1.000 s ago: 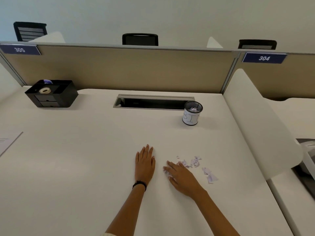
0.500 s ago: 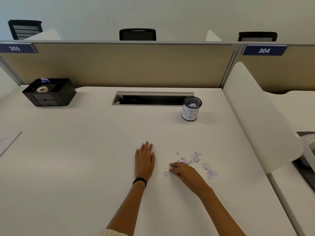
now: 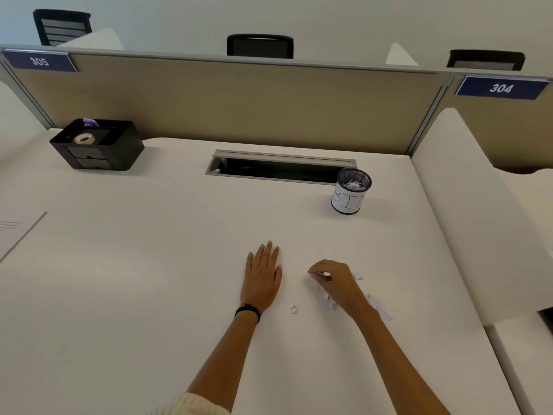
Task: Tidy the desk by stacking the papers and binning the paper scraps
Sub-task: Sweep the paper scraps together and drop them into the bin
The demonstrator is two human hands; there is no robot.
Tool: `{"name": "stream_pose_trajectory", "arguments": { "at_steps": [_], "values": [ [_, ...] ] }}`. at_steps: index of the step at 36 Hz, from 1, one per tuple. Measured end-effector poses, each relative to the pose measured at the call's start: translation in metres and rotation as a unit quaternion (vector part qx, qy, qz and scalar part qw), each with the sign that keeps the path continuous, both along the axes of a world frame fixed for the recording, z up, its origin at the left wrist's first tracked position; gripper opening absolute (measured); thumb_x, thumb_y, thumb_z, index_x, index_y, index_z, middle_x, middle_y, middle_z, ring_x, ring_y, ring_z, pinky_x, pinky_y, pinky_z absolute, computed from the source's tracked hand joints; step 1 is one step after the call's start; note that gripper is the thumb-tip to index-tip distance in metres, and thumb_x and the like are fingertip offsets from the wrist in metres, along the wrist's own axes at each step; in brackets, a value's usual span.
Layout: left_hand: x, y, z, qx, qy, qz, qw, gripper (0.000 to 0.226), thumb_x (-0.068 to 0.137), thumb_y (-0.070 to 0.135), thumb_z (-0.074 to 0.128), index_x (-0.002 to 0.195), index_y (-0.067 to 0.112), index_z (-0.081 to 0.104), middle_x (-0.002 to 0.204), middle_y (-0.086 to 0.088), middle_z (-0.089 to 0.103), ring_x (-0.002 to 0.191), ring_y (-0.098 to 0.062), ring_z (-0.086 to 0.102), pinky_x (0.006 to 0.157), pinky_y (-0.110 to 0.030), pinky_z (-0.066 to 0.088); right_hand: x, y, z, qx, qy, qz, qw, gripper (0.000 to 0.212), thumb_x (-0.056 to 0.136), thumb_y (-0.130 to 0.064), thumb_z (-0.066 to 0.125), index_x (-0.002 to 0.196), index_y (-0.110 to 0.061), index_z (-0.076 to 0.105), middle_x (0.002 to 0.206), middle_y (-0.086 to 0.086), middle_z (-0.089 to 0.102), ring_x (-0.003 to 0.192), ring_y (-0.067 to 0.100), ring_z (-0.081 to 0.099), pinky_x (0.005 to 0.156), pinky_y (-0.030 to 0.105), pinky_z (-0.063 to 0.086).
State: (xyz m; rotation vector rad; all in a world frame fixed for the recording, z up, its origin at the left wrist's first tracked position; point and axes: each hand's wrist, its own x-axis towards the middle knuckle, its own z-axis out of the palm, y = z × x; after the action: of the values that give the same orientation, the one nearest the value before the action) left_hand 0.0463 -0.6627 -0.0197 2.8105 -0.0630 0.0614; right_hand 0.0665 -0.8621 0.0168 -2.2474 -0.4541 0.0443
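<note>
Small white paper scraps lie on the white desk [image 3: 149, 295]; one scrap [image 3: 294, 309] sits alone between my hands, others [image 3: 383, 310] lie partly hidden under my right wrist. My right hand [image 3: 332, 280] is raised slightly off the desk with its fingertips pinched on a small paper scrap. My left hand [image 3: 263, 275] rests flat on the desk, fingers together, holding nothing. A mesh cup labelled BIN [image 3: 350, 191] stands beyond my right hand with scraps inside. A sheet of paper [image 3: 15, 232] lies at the left edge.
A black desk organiser [image 3: 98, 145] with a tape roll sits at the back left. A cable slot [image 3: 278, 167] runs along the back of the desk. A white curved divider [image 3: 478, 220] bounds the right side, a tan partition [image 3: 239, 106] the back.
My right hand went from lying flat beside the scraps to pinching one and lifting off the desk. My left hand stayed flat. The camera view shifted a little.
</note>
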Motion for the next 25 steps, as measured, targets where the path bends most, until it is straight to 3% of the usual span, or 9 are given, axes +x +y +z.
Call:
{"name": "stream_pose_trajectory", "arguments": {
  "at_steps": [5,10,17,22,25],
  "values": [
    [0.009,0.001,0.002,0.003,0.004,-0.009,1.0,0.064,0.089,0.042,0.001,0.147,0.02,0.017,0.156,0.001,0.012,0.144,-0.017,0.009,0.115,-0.034,-0.005,0.022,-0.015,0.015,0.105,0.012,-0.088,0.99,0.018,0.08,0.007,0.064,0.083,-0.01,0.07,0.085,-0.002,0.069,0.078,-0.002,0.062,0.069,0.014,0.051],
    [0.018,0.001,0.0,0.004,0.008,-0.008,1.0,0.063,0.09,0.042,0.002,0.147,0.02,0.016,0.156,0.002,0.012,0.143,-0.016,0.009,0.115,-0.034,-0.005,0.06,-0.026,0.035,0.152,-0.011,-0.142,0.978,0.015,0.08,0.007,0.064,0.086,-0.005,0.069,0.085,0.007,0.069,0.073,0.0,0.061,0.067,0.013,0.051],
    [0.027,-0.001,-0.002,-0.004,0.001,-0.001,1.0,0.055,0.095,0.037,0.015,0.145,0.017,0.027,0.152,-0.001,0.025,0.14,-0.019,0.023,0.114,-0.039,0.004,0.132,-0.042,0.07,0.153,-0.087,-0.211,0.961,0.014,0.08,-0.001,0.067,0.094,0.001,0.07,0.087,0.004,0.067,0.067,-0.014,0.057,0.066,0.004,0.045],
    [0.027,0.0,-0.004,-0.015,0.0,0.001,1.0,0.056,0.094,0.039,0.012,0.146,0.02,0.023,0.154,0.002,0.02,0.142,-0.015,0.016,0.115,-0.036,0.002,0.174,-0.049,0.08,0.131,-0.098,-0.244,0.956,0.015,0.083,-0.004,0.063,0.096,0.001,0.07,0.089,0.006,0.067,0.068,-0.018,0.055,0.066,0.0,0.041],
    [0.028,-0.001,-0.005,-0.018,0.0,0.003,1.0,0.057,0.094,0.04,0.012,0.146,0.021,0.022,0.154,0.004,0.018,0.142,-0.013,0.014,0.116,-0.035,0.001,0.19,-0.053,0.08,0.098,-0.068,-0.23,0.966,0.016,0.085,-0.005,0.061,0.097,0.001,0.07,0.096,0.015,0.069,0.077,0.0,0.061,0.067,-0.002,0.04]
  ]
}}
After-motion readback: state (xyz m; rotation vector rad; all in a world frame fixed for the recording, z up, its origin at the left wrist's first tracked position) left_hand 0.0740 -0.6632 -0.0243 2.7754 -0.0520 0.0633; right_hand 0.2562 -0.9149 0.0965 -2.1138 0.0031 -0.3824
